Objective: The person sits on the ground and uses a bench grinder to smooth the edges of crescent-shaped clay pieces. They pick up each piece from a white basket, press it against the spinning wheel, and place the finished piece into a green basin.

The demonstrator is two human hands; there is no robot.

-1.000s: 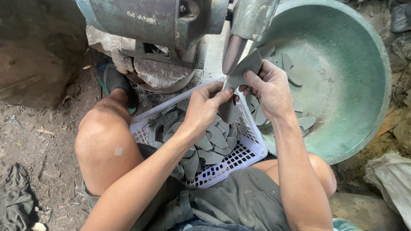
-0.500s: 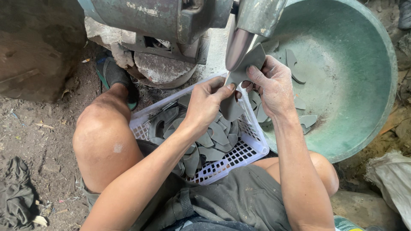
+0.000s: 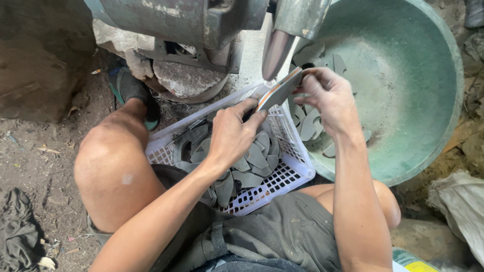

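Two hands, the left hand (image 3: pixel 233 135) and right hand (image 3: pixel 327 95), are closed on opposite ends of a thin metal blade (image 3: pixel 279 90), judged stiff, light and sharp-edged.

flat blade (image 3: pixel 279 90) tilted edge-up, off the grinding wheel (image 3: pixel 276 53)

Grey machine housing (image 3: pixel 171 20) far left, dark cloth (image 3: pixel 17 234) near left, pale sack (image 3: pixel 461 211) near right, green sandal (image 3: pixel 128 93) on dirt

One white basket (image 3: pixel 282 181); one green basin (image 3: pixel 428 100); two hands; one held grey blade (image 3: pixel 280 90); many grey pieces, uncounted
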